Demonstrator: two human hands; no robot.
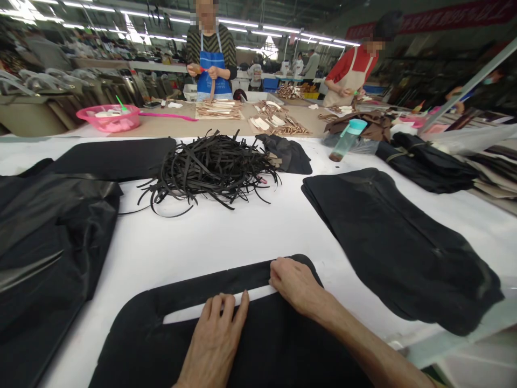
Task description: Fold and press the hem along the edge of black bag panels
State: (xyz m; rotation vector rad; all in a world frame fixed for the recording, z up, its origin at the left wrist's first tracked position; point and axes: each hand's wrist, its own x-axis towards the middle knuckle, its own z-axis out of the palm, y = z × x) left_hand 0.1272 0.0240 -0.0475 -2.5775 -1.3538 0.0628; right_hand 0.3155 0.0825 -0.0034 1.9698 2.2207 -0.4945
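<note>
A black cut fabric piece (194, 293) with a long slot lies on the white table (242, 237) right in front of me. My left hand (216, 337) lies flat on it, fingers stretched toward the slot's near edge. My right hand (297, 283) rests at the right end of the slot, fingers curled down onto the fabric's edge. Whether it pinches the cloth I cannot make out. A tangled heap of black strips (208, 167) sits further back at the table's middle.
Stacks of black fabric lie at left (44, 237) and right (399, 242). A teal-capped bottle (347, 139) stands behind. A pink basin (109, 117) and tan pieces sit on the far table, where two people in aprons (212, 59) work.
</note>
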